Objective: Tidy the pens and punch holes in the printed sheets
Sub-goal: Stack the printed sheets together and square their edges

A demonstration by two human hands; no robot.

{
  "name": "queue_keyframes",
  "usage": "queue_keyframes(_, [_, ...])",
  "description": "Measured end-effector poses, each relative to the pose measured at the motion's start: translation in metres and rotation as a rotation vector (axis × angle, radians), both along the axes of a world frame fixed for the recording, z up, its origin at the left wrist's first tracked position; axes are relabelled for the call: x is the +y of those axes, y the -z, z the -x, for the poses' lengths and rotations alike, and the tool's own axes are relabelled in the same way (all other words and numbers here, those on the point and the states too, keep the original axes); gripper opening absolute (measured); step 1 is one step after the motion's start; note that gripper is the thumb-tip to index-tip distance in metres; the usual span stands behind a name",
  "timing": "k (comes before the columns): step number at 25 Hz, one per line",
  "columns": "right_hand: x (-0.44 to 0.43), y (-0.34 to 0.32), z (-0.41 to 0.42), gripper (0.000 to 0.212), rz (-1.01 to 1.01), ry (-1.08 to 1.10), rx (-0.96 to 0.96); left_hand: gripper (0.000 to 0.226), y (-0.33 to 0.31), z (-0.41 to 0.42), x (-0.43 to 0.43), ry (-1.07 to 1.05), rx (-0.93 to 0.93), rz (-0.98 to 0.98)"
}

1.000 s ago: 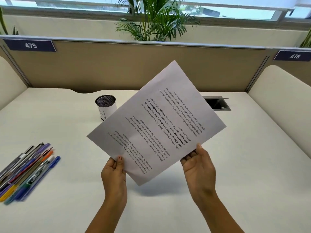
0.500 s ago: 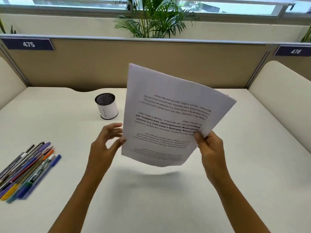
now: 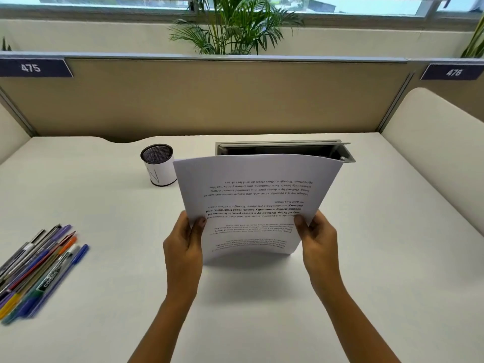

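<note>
I hold the printed sheets (image 3: 258,189) upright over the middle of the desk, text upside down, their lower edge close to or resting on the surface. My left hand (image 3: 184,244) grips the left edge and my right hand (image 3: 318,241) grips the right edge, thumbs on the front. Several pens (image 3: 36,268) lie in a loose bundle at the desk's left edge. A white pen cup (image 3: 159,169) with a black mesh top stands behind and to the left of the sheets. No hole punch is in sight.
A metal cable hatch (image 3: 345,154) stands open in the white desk (image 3: 366,284) behind the sheets. A tan partition (image 3: 209,98) closes the back, with cream side panels (image 3: 440,163) on the right and left. A plant (image 3: 233,24) stands beyond the partition.
The sheets turned from a tilted diagonal to upright and square to me. My left hand let go briefly, then took the left edge again; both hands now hold them lower.
</note>
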State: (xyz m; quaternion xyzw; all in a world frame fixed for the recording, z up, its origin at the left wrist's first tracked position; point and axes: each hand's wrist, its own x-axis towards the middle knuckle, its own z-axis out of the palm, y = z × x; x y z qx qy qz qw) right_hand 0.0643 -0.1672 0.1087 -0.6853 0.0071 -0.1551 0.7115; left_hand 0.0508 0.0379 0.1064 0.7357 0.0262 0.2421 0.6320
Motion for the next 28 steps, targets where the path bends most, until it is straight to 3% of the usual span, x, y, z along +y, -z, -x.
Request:
queue_keyframes(15, [-0.006, 0.022, 0.012, 0.019, 0.033, -0.022, 0.065, 0.032, 0.026, 0.017, -0.003, -0.126, 0.083, 0.046])
queue_keyframes(19, [-0.016, 0.021, 0.018, 0.012, 0.018, -0.077, 0.03, 0.041, 0.011, 0.016, 0.001, -0.182, 0.037, 0.164])
queue_keyframes(25, [-0.006, 0.028, 0.036, 0.051, -0.398, -0.254, 0.111, 0.025, 0.001, 0.016, -0.006, -0.248, 0.016, 0.51])
queue_keyframes(28, [0.017, 0.029, 0.044, 0.039, -0.489, -0.285, 0.154, 0.02, 0.009, 0.022, -0.022, -0.15, 0.089, 0.663])
